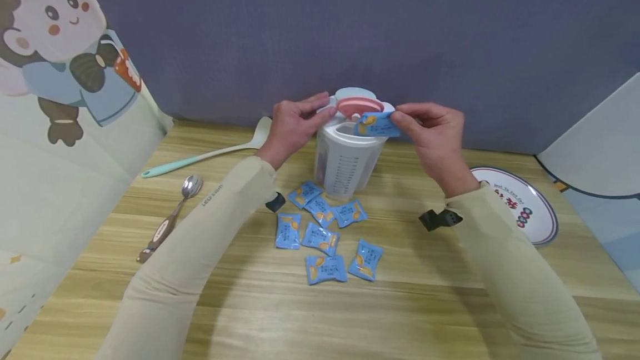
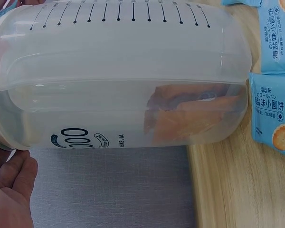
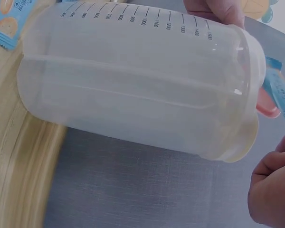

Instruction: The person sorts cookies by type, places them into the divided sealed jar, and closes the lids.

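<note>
Nearest on the bench (image 1: 320, 321), two blue sachets (image 1: 326, 269) lie side by side. Behind them are two more, and then three close to the foot of a clear measuring jug (image 1: 350, 168). To the left, a metal spoon (image 1: 167, 224) with a brown handle lies slantwise; to the right, a white plate (image 1: 537, 210) sits partly under the right forearm. The jug stands upright, its front scale facing the person, and an orange-brown shape shows blurrily through its wall.

At the top, the left hand (image 1: 295, 126) rests against the left edge of the white lid (image 1: 336, 135), fingers fairly straight, its grip loose. The right hand (image 1: 432, 132) pinches one blue packet (image 1: 378, 125) between thumb and fingers, just over the lid's opening, before the raised pink flap (image 1: 356, 105). Farther left, a pale ladle (image 1: 200, 157) with a mint handle reaches behind the left hand, near a grey-blue panel (image 1: 300, 26).
</note>
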Demonstrator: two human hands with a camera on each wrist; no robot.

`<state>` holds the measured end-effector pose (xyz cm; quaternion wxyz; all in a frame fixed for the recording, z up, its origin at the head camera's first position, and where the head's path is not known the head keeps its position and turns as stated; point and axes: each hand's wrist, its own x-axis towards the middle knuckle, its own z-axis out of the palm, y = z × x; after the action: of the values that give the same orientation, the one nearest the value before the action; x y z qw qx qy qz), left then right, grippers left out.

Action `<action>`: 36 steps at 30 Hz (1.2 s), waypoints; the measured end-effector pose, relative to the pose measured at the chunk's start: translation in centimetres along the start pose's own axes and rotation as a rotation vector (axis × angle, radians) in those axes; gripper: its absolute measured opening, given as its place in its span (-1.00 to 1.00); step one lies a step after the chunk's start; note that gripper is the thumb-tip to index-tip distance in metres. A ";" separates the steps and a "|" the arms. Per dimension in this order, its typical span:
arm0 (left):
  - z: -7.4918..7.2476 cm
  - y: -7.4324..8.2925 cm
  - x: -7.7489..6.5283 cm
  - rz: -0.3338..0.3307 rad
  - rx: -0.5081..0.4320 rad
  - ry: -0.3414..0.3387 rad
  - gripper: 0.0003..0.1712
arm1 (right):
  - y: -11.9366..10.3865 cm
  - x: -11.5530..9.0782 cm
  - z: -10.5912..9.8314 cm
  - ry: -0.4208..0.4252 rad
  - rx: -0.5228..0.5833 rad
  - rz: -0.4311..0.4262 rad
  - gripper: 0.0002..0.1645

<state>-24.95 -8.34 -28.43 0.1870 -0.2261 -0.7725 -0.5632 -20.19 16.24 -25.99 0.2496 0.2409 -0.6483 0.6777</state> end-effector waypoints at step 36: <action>0.1 -0.3 0.1 0.024 0.030 0.015 -0.60 | -1.0 0.5 1.2 -0.112 -0.048 -0.011 -0.87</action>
<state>-25.16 -8.34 -28.61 0.2029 -0.2284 -0.7767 -0.5508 -19.90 15.06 -24.86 0.2224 0.2760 -0.6760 0.6461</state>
